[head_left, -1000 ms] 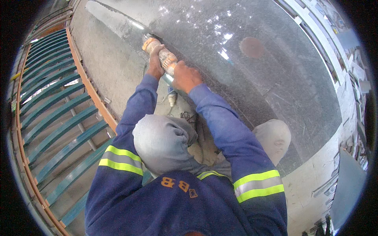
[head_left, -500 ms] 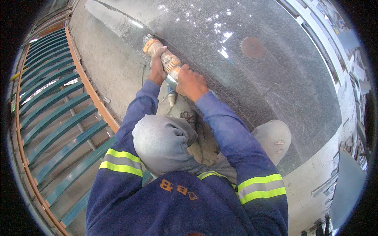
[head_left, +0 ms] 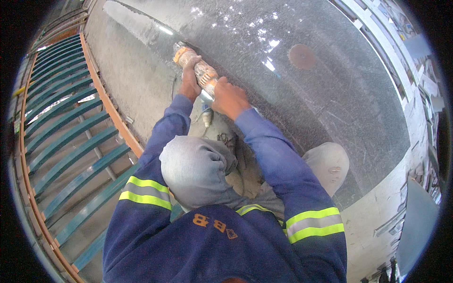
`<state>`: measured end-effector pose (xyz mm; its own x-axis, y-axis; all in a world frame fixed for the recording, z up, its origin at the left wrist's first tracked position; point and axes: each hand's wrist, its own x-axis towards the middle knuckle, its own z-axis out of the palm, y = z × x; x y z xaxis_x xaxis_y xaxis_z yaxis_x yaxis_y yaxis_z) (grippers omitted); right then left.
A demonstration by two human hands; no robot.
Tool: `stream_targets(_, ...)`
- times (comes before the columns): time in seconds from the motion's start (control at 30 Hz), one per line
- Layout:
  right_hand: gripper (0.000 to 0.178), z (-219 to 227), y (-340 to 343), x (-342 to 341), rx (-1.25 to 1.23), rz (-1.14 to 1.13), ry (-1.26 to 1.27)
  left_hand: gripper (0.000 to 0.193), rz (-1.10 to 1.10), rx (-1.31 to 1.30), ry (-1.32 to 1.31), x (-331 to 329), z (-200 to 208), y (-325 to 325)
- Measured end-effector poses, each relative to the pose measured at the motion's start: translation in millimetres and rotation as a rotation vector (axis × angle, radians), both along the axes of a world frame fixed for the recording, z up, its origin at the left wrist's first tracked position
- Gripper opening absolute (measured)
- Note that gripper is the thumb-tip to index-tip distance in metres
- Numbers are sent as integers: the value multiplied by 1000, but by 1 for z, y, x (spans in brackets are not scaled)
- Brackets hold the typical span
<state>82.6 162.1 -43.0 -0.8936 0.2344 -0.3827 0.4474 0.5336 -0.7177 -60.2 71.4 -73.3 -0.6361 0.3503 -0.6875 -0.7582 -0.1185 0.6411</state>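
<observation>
Both my hands hold an orange, dust-coated angle grinder (head_left: 205,75) with a long body. My left hand (head_left: 190,81) wraps round its middle from the left, close behind the grinder's head. At the rear end, my right hand (head_left: 230,97) is closed on the body from the right. The grinder's head lies at the edge of a large dark stone slab (head_left: 325,108); its disc is hardly visible. Pale dust (head_left: 134,21) spreads beyond the head along that edge. Below the rear of the tool, a blue-and-white plug connector (head_left: 206,117) hangs with its cable.
A loose reddish-brown disc (head_left: 302,56) lies on the slab. To the left stands a rack with green slats (head_left: 71,134) and an orange rail (head_left: 111,106). Pale offcuts (head_left: 396,221) lie along the right side. My knees (head_left: 191,172) are bent close to the slab.
The grinder and both hands have shifted very slightly to the right in the picture. My grip on the tool stays the same.
</observation>
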Motion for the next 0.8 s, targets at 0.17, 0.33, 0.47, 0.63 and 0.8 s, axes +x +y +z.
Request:
stream_targets(0.17,46,2,-1,8,44,13,30,27,-13,28,-7,2,-1,-4)
stream_targets(0.33,40,3,1,2,-19,18,0,29,-5,-12,63,-5,-10,-5)
stream_targets(0.47,41,-10,-2,-6,-5,-1,25,30,-34,-2,45,-13,-19,-6)
stream_targets(0.63,42,-11,-5,-16,-8,19,13,30,-19,12,33,-29,-28,-14)
stream_targets(0.8,42,-4,0,-6,-10,19,1,28,-12,14,9,-10,-10,-5)
